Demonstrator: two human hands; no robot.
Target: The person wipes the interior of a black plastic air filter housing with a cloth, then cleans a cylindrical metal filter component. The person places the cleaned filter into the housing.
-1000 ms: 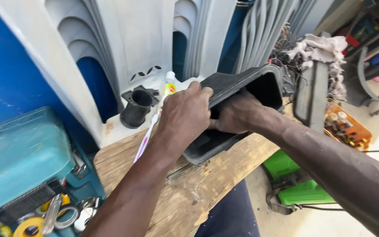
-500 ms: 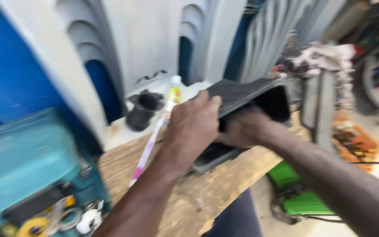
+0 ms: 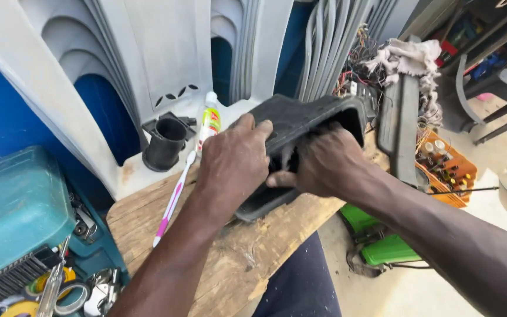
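Observation:
A black plastic housing (image 3: 309,114), hollow and box-shaped, rests tilted on a rough wooden board (image 3: 236,252). My left hand (image 3: 233,161) grips its near top edge, fingers curled over the rim. My right hand (image 3: 324,164) holds the housing from the right side, thumb toward the left hand and fingers reaching into its open mouth. A pink and white toothbrush (image 3: 174,199) lies on the board just left of my left hand. A small bottle with a white cap (image 3: 209,120) stands behind the brush.
A black round plastic duct piece (image 3: 165,144) sits on stacked grey plastic chairs (image 3: 165,53). A teal tool case (image 3: 24,223) with tape rolls is at lower left. Tangled wires and rags (image 3: 403,58), an orange crate (image 3: 447,164) and a green object (image 3: 382,246) lie to the right.
The view has steadied after a blurred shift. Both hands keep hold of the black housing; my right hand has worked further into its opening.

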